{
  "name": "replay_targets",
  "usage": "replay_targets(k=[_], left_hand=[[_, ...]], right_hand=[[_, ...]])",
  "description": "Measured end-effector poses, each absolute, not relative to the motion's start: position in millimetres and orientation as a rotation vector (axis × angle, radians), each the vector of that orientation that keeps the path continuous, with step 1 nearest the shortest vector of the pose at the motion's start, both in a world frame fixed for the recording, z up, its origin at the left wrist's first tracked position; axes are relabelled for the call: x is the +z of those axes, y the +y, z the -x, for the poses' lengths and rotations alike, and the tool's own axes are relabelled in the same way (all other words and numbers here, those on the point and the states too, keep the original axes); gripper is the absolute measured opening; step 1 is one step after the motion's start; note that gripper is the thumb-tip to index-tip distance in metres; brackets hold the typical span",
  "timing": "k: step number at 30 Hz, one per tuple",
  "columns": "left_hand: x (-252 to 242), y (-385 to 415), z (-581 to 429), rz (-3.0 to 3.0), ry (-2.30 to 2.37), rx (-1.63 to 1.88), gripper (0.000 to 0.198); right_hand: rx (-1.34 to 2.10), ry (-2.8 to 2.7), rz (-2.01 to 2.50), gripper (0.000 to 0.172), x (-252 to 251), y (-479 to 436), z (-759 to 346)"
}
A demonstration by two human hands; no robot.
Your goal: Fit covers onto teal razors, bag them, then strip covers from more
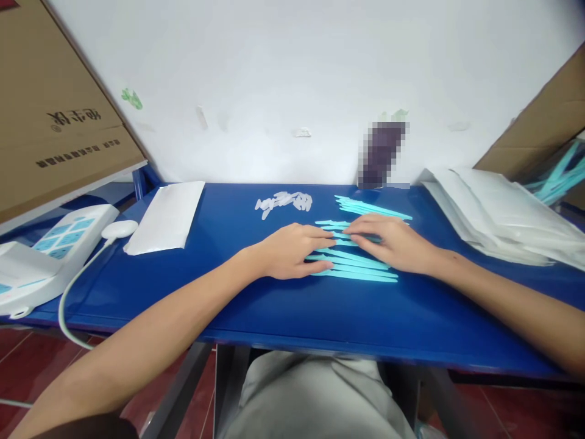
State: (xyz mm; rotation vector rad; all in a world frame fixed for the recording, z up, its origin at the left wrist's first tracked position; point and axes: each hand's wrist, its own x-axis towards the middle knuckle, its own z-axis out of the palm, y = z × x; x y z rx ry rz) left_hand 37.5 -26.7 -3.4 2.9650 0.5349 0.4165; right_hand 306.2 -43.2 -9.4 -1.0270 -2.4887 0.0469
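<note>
Thin turquoise plastic sticks (361,269), shaped like eyebrow razors, lie roughly side by side in a row on the blue table. My left hand (292,250) rests over their left ends, fingers stretched out and thumb apart. From the right, my right hand (395,241) reaches over the row. Its thumb and forefinger are close together on one stick near my left fingertips, and the hand covers part of the row. Just behind lies a smaller bunch of turquoise sticks (365,206). A loose pile of small translucent white pieces (286,201) is at the back, left of the sticks.
A white packet (167,216) and a white power strip (68,235) with a cabled white plug (119,229) are at left. Clear plastic bags (498,213) are stacked at right. A cardboard box (68,103) stands far left; the wall (274,73) closes the back.
</note>
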Motion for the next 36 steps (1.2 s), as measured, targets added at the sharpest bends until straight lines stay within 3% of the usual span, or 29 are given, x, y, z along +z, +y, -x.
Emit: replay_targets(k=[4, 16, 22, 27, 36], left_hand=[[0.7, -24.4, -36.2, -2.942, 0.526, 0.417, 0.043], [3.6, -19.6, -29.1, -2.822, 0.555, 0.457, 0.034], [-5.3, -19.8, -31.4, -2.820, 0.659, 0.452, 0.053], [-6.8, -19.7, -30.4, -2.699, 0.853, 0.174, 0.076], [-6.9, -18.8, -31.0, -2.658, 0.888, 0.120, 0.078]], right_hand=[[-0.090, -2.515, 1.105, 0.034, -14.4, -33.5, -325.7], [0.004, -2.579, 1.185, 0.047, -17.9, -30.9, -329.6], [-0.029, -2.512, 1.317, 0.054, -20.3, -28.7, -333.5], [-0.072, -2.560, 1.368, 0.058, -23.9, -25.4, -335.4], [0.135, -2.551, 1.180, 0.056, -18.7, -34.7, -321.0]])
